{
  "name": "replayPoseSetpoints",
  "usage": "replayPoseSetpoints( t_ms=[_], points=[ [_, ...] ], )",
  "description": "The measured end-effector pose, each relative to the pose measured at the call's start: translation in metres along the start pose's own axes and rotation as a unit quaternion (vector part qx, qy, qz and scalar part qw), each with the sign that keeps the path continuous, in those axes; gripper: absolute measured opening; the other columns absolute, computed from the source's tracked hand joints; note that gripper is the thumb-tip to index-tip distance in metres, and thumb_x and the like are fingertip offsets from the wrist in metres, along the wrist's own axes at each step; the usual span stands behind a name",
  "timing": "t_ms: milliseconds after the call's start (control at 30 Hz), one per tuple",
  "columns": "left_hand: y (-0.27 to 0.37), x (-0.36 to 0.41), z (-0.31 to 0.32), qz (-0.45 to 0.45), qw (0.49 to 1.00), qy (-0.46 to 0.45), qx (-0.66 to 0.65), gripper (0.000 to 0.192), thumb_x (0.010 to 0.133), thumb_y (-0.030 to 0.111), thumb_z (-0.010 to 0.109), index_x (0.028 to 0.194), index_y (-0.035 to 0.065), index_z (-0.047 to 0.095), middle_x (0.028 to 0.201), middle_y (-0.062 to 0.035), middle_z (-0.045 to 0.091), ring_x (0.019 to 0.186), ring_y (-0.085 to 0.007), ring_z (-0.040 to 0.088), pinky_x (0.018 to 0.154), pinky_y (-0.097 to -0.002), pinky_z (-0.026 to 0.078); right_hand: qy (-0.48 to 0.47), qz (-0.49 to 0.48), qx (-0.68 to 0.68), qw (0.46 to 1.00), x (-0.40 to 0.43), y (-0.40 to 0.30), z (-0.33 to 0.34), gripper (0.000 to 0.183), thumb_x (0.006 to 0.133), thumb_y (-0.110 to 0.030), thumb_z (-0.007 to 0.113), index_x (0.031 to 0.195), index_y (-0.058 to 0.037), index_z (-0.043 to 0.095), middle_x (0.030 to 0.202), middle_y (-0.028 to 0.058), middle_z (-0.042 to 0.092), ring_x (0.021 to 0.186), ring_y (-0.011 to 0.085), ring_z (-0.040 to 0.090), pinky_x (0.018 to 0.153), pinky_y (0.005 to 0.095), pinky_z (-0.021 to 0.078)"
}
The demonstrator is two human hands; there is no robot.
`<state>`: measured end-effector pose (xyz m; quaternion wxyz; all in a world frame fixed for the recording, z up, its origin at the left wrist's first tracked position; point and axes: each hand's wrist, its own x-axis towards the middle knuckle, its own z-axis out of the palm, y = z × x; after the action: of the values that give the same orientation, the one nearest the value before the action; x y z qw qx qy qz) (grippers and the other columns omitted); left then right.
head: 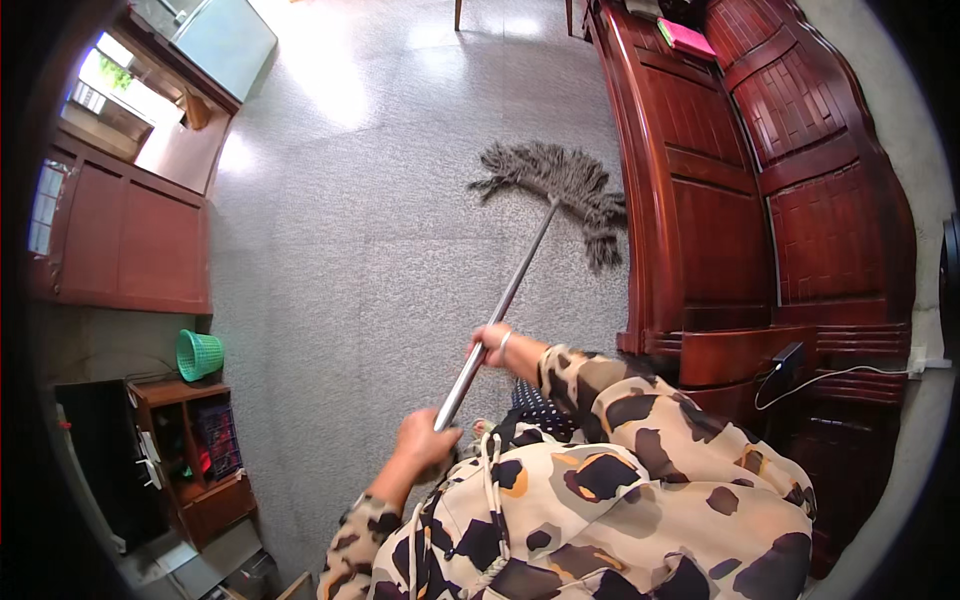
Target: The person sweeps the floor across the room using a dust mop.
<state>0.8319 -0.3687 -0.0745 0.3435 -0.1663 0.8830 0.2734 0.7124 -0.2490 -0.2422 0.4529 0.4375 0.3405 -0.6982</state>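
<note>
A mop with a grey string head (555, 174) lies spread on the speckled grey floor (315, 285), its right strands against the base of a dark red wooden bench. The shiny metal mop handle (517, 274) slants from the head back towards my body. Around the handle's upper end my left hand (426, 442) is closed. Further down the shaft my right hand (491, 343), with a pale bangle at the wrist, grips it too. Part of each hand's fingers is hidden.
The carved wooden bench (652, 187) runs along the right, with a pink item (686, 39) on its seat. A black adapter (787, 358) with a white cable (832, 379) rests near its arm. At left stand a red-brown door (127, 240), a green basket (199, 355) and a wooden cabinet (217, 517).
</note>
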Motion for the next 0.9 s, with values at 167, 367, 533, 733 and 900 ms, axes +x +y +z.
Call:
replayPoseSetpoints(
  t_ms=[167, 367, 533, 733, 900],
  points=[
    [0.080, 0.073, 0.008, 0.014, 1.000, -0.013, -0.018, 0.040, 0.058, 0.033, 0.058, 0.077, -0.0017, 0.054, 0.078, -0.0215, 0.054, 0.076, -0.0327, 0.053, 0.069, -0.0377, 0.041, 0.069, -0.110, -0.011, 0.991, 0.027, -0.103, -0.034, 0.003, 0.071, -0.003, 0.043, 0.073, -0.0006, 0.042, 0.056, 0.0112, 0.044, 0.048, 0.0239, 0.048, 0.046, 0.0406, 0.0455],
    [0.044, 0.058, -0.004, -0.003, 1.000, -0.007, 0.009, 0.035, 0.058, 0.032, 0.058, 0.077, 0.0027, 0.054, 0.078, -0.0190, 0.055, 0.077, -0.0324, 0.052, 0.069, -0.0380, 0.041, 0.123, -0.092, -0.095, 0.984, 0.013, -0.076, 0.002, 0.011, 0.069, -0.003, 0.040, 0.080, -0.0002, 0.040, 0.057, 0.0107, 0.043, 0.047, 0.0212, 0.048, 0.042, 0.0388, 0.0457],
    [-0.019, -0.031, -0.039, -0.086, 0.996, 0.013, -0.010, 0.026, 0.055, 0.026, 0.061, 0.073, 0.0075, 0.055, 0.073, -0.0151, 0.055, 0.072, -0.0295, 0.053, 0.064, -0.0367, 0.041, 0.140, 0.054, -0.098, 0.984, 0.006, 0.027, 0.062, 0.022, 0.075, -0.008, 0.031, 0.097, -0.0034, 0.033, 0.060, 0.0175, 0.044, 0.041, 0.0270, 0.047, 0.035, 0.0422, 0.0419],
    [-0.040, -0.161, -0.076, -0.256, 0.963, 0.065, -0.042, 0.022, 0.049, 0.017, 0.066, 0.060, 0.0015, 0.053, 0.051, -0.0110, 0.051, 0.047, -0.0200, 0.051, 0.047, -0.0302, 0.039, 0.032, 0.260, -0.118, 0.958, -0.061, 0.145, 0.120, 0.032, 0.072, -0.001, 0.035, 0.103, -0.0076, 0.031, 0.078, 0.0136, 0.044, 0.053, 0.0243, 0.051, 0.041, 0.0361, 0.0444],
    [-0.037, -0.189, -0.037, -0.289, 0.928, 0.108, -0.207, 0.019, 0.050, 0.012, 0.065, 0.060, -0.0004, 0.053, 0.047, -0.0034, 0.048, 0.044, -0.0092, 0.043, 0.043, -0.0247, 0.035, 0.035, 0.275, -0.200, 0.940, -0.097, 0.140, 0.111, 0.030, 0.074, -0.001, 0.037, 0.104, -0.0035, 0.031, 0.074, 0.0123, 0.043, 0.052, 0.0215, 0.049, 0.039, 0.0320, 0.0447]
  ],
)
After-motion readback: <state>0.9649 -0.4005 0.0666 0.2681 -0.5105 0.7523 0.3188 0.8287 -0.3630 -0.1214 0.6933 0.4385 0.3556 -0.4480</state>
